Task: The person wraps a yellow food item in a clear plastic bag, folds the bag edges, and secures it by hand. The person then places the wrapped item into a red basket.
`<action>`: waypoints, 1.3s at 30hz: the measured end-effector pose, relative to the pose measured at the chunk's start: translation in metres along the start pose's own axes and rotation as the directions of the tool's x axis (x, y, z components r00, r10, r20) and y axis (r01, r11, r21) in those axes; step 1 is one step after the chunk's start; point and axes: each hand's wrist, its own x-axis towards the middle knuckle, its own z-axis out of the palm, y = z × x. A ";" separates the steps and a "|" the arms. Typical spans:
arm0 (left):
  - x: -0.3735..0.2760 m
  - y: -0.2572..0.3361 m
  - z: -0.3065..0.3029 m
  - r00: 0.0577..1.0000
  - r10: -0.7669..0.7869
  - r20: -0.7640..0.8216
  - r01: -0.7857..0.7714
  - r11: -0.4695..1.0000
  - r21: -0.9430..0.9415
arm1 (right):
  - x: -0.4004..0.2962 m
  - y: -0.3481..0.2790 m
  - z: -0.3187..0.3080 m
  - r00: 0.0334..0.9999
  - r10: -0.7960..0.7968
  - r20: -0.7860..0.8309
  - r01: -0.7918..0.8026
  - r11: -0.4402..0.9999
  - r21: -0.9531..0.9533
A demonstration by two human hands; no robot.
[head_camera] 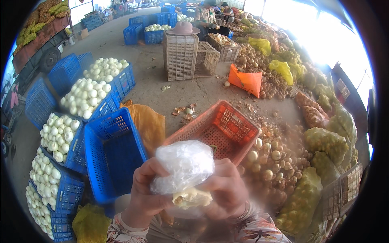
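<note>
Both hands are raised in the lower middle of the view, close to the camera. My left hand point(149, 188) grips the left side of a crumpled clear plastic bag point(187, 164). On the other side, my right hand point(226, 189) pinches the bag and the pale food inside it. A torn, whitish-yellow piece of food point(192, 198), perhaps bread or a bun, shows at the bag's lower edge. Behind the hands stands a red plastic crate point(237, 121) with a bit of green in it. To the left is an empty blue plastic crate point(115, 152).
Blue crates of peeled onions point(86, 94) line the left. Unpeeled onions point(276, 164) lie heaped at right, beside filled mesh sacks point(326, 142). An orange bag point(245, 80), a wicker-look crate with a pink hat point(183, 28) and a seated person point(206, 16) are farther off.
</note>
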 end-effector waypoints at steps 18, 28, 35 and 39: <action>0.002 -0.001 -0.004 0.999 0.004 0.042 -0.004 1.000 -0.001 | 0.000 0.000 -0.001 0.999 0.044 0.028 -0.044 0.999 0.031; 0.002 0.000 -0.003 0.999 -0.010 0.037 0.010 1.000 -0.010 | -0.001 0.003 0.000 1.000 0.019 0.007 -0.019 1.000 0.023; 0.004 -0.002 -0.005 0.999 0.006 0.046 -0.006 1.000 0.004 | 0.003 0.001 0.000 0.999 0.031 0.012 -0.031 0.999 0.009; 0.004 -0.001 -0.004 0.999 0.001 0.044 -0.001 1.000 -0.002 | 0.003 0.001 0.000 1.000 0.029 0.008 -0.030 0.999 0.017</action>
